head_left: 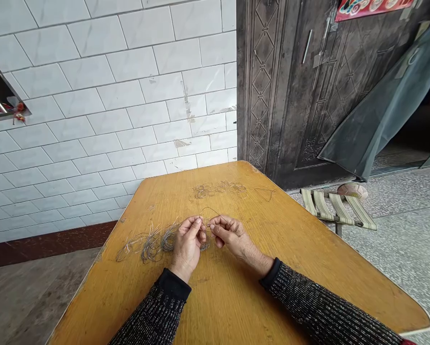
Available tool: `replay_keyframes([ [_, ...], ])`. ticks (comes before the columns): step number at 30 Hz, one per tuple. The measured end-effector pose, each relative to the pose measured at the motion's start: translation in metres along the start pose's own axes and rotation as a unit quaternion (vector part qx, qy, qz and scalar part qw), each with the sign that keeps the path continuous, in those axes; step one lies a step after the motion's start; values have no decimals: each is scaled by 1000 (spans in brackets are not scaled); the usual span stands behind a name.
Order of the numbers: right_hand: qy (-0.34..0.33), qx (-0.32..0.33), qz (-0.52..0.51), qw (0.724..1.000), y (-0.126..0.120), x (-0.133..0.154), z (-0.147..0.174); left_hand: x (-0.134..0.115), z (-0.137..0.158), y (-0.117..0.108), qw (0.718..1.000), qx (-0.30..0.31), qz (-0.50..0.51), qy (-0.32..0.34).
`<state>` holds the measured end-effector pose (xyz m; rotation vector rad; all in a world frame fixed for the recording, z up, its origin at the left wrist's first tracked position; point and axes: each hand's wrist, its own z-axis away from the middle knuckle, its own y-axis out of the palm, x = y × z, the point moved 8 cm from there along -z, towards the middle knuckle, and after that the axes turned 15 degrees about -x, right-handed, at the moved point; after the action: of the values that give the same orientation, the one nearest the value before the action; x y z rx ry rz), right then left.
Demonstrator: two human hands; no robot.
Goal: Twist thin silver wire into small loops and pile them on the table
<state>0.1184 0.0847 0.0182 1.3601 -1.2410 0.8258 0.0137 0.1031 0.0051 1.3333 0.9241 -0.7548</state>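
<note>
My left hand and my right hand are close together above the wooden table. Thumb and fingers of each are pinched on a thin dark wire, which arcs up between them in a small loop. Coiled bundles of grey wire lie beside and partly behind my left hand, with loose ends sticking out. Farther back on the table, a row of thin wire loops is spread out. A separate bent piece of wire rests to their right.
The wooden table stands against a white tiled wall. A dark carved door is behind it on the right, with a grey curtain. A folding stool with striped straps sits on the floor beside the table's right edge.
</note>
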Motion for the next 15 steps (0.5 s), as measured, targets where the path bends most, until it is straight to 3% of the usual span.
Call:
replay_keyframes([
  [4, -14, -3, 12, 1000, -2, 1, -1, -3, 0, -1, 997, -8, -59, 39],
  [9, -27, -27, 22, 999, -7, 3, -3, -1, 1, -1, 998, -27, -55, 6],
  [15, -26, -27, 34, 999, -8, 6, -3, -4, 4, 3, 998, -8, -56, -7],
])
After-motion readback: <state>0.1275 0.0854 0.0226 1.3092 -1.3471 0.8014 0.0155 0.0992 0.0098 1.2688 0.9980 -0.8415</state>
